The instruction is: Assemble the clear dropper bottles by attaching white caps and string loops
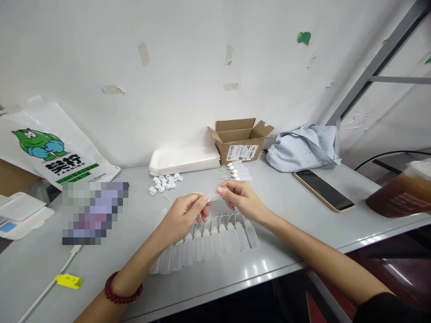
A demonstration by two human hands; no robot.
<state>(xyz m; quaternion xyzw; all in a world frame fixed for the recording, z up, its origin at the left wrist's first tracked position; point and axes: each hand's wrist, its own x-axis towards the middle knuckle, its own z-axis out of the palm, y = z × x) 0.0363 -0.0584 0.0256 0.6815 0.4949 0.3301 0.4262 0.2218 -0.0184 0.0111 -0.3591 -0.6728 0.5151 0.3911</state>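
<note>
Above the table's middle, a small translucent plastic piece, seemingly a squeeze bottle, spans the gap between my two hands. My left hand is closed around its left end, thumb on top. With thumb and fingertips, my right hand pinches the other end. The fingers cover much of its shape. Just below lies a row of several translucent squeeze bottles with thin strap-like loops at their tops; my left hand and forearm hide part of the row. Beyond my left hand is a pile of white caps.
Behind the hands are more capped bottles, stacked white trays and an open cardboard box. A cloth bag, phone and drink cup stand right. Left are a pixelated device, cable and printed bag.
</note>
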